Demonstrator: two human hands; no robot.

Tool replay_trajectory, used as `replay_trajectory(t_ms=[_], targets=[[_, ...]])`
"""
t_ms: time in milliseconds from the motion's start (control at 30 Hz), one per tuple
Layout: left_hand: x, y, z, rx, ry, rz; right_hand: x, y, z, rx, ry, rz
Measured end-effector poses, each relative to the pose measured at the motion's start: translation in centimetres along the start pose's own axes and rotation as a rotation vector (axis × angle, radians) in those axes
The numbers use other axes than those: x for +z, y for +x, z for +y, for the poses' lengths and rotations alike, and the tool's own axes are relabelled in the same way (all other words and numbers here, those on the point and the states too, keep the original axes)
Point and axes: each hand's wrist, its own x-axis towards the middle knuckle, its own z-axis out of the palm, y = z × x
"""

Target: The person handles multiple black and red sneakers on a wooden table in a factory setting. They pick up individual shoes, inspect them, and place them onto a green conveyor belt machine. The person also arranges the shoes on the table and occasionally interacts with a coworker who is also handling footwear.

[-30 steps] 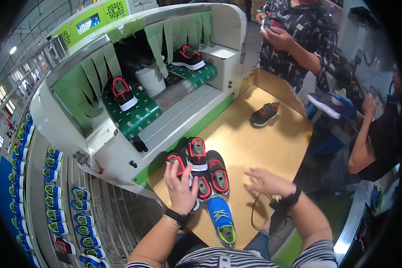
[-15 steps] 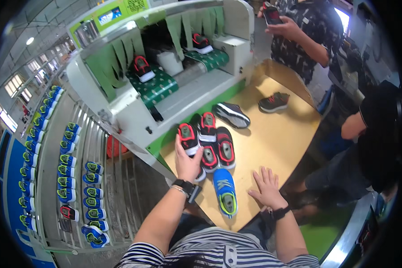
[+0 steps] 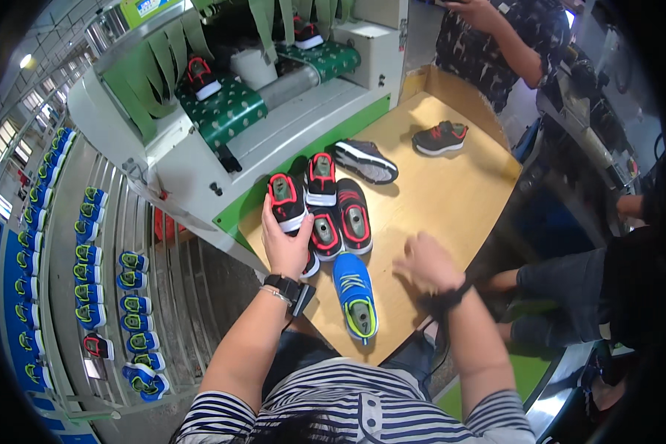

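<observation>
My left hand (image 3: 287, 250) is wrapped round the heel of a black child's sneaker with red trim (image 3: 283, 194), thumb on one side and fingers on the other. That sneaker rests on top of a cluster of similar black-and-red shoes, among them one sneaker (image 3: 321, 176) beside it and another (image 3: 354, 214) to its right. Just below the cluster lies a blue sneaker with a lime-green collar (image 3: 354, 285), heel toward me. Over the table to its right is my right hand (image 3: 431, 263), holding no visible object; its fingers are smeared by motion.
The wooden table (image 3: 429, 196) also bears a dark shoe lying on its side (image 3: 366, 163) and a black-red shoe (image 3: 440, 138). Beyond stands a machine with a green conveyor belt (image 3: 226, 118) carrying shoes. A rack (image 3: 115, 274) of blue sneakers is left. Two people stand right.
My right hand has lifted off the table, where it lay flat, and moved slightly up. My left hand stays on the same sneaker. The whole view has shifted.
</observation>
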Motion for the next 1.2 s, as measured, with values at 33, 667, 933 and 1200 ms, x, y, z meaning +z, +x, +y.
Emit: replay_trajectory(t_ms=[33,667,933,1200], targets=[[0.0,0.1,0.2,0.006,-0.003,0.002,-1.0,3.0,0.4,-0.05,-0.002,0.033],[-0.4,0.4,-0.2,0.024,0.046,-0.01,-5.1,2.9,2.7,-0.35,0.893,0.424],[-6.3,0.1,9.9,-0.023,-1.004,-0.603,-8.7,-8.3,-3.1,-0.79,0.32,0.646],[-10.1,-3.1,8.4,-0.328,-1.228,-1.198,-7.5,-8.6,-5.8,-0.915,0.229,0.59]])
